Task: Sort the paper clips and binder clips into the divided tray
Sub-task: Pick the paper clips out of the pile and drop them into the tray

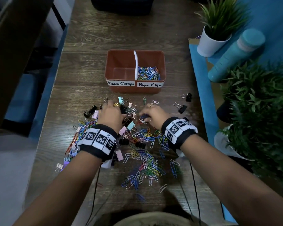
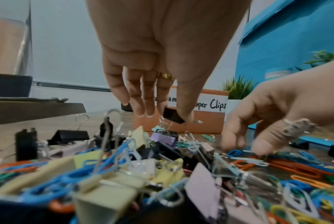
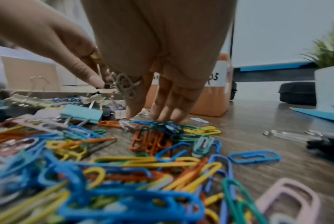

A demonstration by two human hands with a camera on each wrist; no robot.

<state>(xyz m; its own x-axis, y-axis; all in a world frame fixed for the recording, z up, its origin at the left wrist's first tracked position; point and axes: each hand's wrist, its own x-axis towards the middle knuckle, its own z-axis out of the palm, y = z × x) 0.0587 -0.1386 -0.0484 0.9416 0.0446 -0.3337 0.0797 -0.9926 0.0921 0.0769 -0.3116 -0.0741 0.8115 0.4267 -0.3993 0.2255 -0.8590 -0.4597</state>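
The orange divided tray (image 1: 135, 89) stands mid-table, its halves labelled "Paper Clamps" and "Paper Clips". Its right half holds coloured paper clips (image 1: 148, 73); nothing shows in the left half. In front of it lies a mixed pile: binder clips (image 1: 128, 123) mostly left, paper clips (image 1: 147, 160) mostly right and nearer me. My left hand (image 2: 168, 112) hovers just above the pile and pinches a small black binder clip (image 2: 172, 117) between thumb and fingers. My right hand (image 3: 154, 118) reaches down, fingertips and thumb closed round a bunch of dark blue and green paper clips (image 3: 166, 126) on the table.
Two black binder clips (image 1: 181, 108) lie apart at the right, near a blue mat (image 1: 201, 88). A white plant pot (image 1: 209, 44), a teal bottle (image 1: 235, 56) and leafy plants (image 1: 260, 111) crowd the right side. A dark bag (image 1: 121, 5) sits at the far end.
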